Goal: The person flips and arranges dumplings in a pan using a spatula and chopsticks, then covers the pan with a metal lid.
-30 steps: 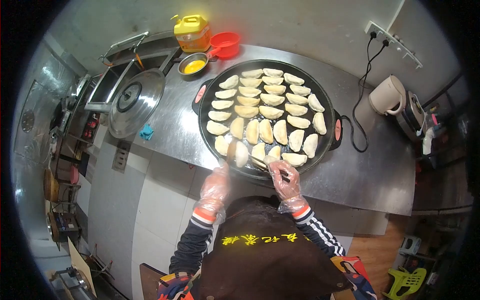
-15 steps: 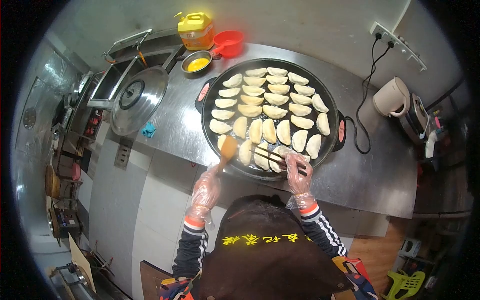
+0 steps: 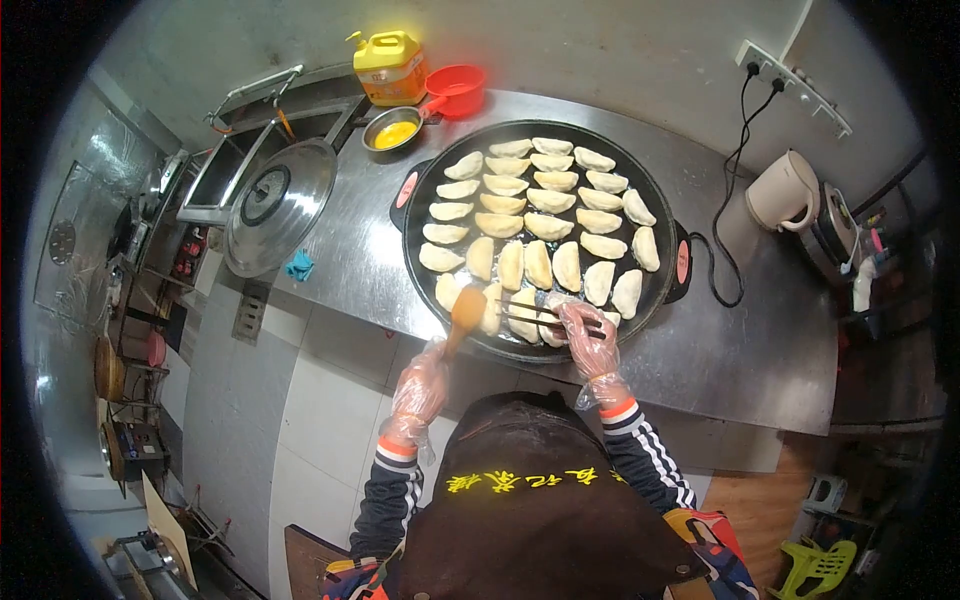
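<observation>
My left hand (image 3: 419,384), in a clear plastic glove, grips the handle of a wooden spatula (image 3: 467,312). The blade covers part of the dumplings at the pan's near left. Gloved as well, my right hand (image 3: 591,343) holds chopsticks (image 3: 530,317) that point left across the near dumplings. Whether their tips touch a dumpling, I cannot tell. Rows of half-moon dumplings (image 3: 550,226) lie in a big round black pan (image 3: 657,282). Some of the nearest ones are hidden behind my right hand.
On the steel counter (image 3: 350,255) lie a glass lid (image 3: 310,200) and a blue cloth (image 3: 299,265). Behind are a bowl of yellow liquid (image 3: 394,135), a red dipper (image 3: 460,92) and a yellow jug (image 3: 391,70). A kettle (image 3: 775,195) and black cord (image 3: 735,275) are right.
The spatula and my left hand have shifted slightly right and toward me. My right hand has stayed nearly in place, with the chopsticks lying a little lower over the near dumplings.
</observation>
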Available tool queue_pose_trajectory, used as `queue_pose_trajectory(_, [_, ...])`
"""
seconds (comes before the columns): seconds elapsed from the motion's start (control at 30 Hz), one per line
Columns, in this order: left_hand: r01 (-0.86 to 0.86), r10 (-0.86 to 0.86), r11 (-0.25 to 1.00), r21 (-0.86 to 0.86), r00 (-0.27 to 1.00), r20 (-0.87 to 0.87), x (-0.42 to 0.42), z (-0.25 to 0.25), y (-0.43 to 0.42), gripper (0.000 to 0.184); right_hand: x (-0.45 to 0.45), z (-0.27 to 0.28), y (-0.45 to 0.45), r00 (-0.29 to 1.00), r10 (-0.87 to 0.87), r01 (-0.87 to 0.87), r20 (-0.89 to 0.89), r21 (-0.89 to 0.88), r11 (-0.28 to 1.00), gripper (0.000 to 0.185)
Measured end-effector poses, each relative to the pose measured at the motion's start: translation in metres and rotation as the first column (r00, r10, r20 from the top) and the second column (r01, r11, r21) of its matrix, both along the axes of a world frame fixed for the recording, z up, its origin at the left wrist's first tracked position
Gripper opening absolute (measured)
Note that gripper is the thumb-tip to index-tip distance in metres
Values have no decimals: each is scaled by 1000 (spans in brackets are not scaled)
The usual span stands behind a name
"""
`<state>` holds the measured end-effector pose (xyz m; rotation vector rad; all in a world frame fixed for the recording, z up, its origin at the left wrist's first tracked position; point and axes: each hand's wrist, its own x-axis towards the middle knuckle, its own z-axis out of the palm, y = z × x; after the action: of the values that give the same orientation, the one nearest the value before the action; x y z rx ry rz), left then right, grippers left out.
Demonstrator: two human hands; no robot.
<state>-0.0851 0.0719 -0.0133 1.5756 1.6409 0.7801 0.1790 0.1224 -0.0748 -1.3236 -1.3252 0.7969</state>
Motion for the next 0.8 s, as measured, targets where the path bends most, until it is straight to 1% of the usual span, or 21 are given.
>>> queue_pose_trajectory(0.03, [25,-27,999,-31,998,-56,2,7,1,35,0,-14,2,999,44,-42,-13,124,991,15])
queue_pose_trajectory(0.1, [70,-86,993,-99,983,-164,6,21,3,35,-2,-10,-2,991,48,-46,-124,16,999,17])
queue_pose_trajectory(0.13, [75,-78,997,-23,979,-190,2,10,2,35,-6,-2,-5,983,45,-53,-179,-39,998,18])
queue_pose_trajectory(0.17, [81,-68,995,53,974,-216,-6,-11,3,35,-11,6,-8,985,64,-69,-160,-25,997,18])
queue_pose_trajectory(0.2, [89,-55,988,130,969,-240,-9,-19,3,35,-16,3,-9,985,97,-98,-141,-5,995,17])
queue_pose_trajectory(0.23, [116,-68,978,171,962,-264,-12,-25,3,35,-22,1,-13,994,69,-54,-90,158,986,15])
queue_pose_trajectory(0.27, [144,-79,967,212,954,-288,-14,-30,3,35,-26,-1,-15,998,33,-17,-45,319,947,14])
queue_pose_trajectory(0.3, [171,-87,952,252,946,-313,-15,-30,4,35,-24,5,-15,997,54,-41,-52,226,973,13])
queue_pose_trajectory(0.37, [100,-79,990,103,978,-192,-16,-29,4,36,-17,22,-17,992,98,-96,-74,34,995,11])
queue_pose_trajectory(0.4, [71,-68,997,21,989,-131,-16,-28,3,36,-15,26,-18,994,83,-81,-72,43,996,11])
queue_pose_trajectory(0.47, [54,-55,998,-22,996,-69,-12,-21,1,37,-13,31,-20,996,52,-48,-66,60,997,11])
queue_pose_trajectory(0.5, [46,-48,998,-43,998,-38,-11,-18,1,37,-17,33,-21,1000,-17,20,-11,249,968,13])
queue_pose_trajectory(0.57, [42,-41,999,12,996,-77,-15,-25,2,37,-8,14,-18,997,26,-21,-77,67,998,15])
queue_pose_trajectory(0.6, [39,-35,998,39,995,-97,-15,-23,2,37,-6,14,-16,993,44,-47,-113,-23,999,16])
queue_pose_trajectory(0.7, [54,-41,995,83,989,-142,-12,-13,4,36,-1,20,-12,983,31,-44,-181,-68,997,16])
queue_pose_trajectory(0.8, [81,-48,986,147,976,-212,-1,0,7,35,-9,17,-11,987,53,-55,-155,-11,998,16])
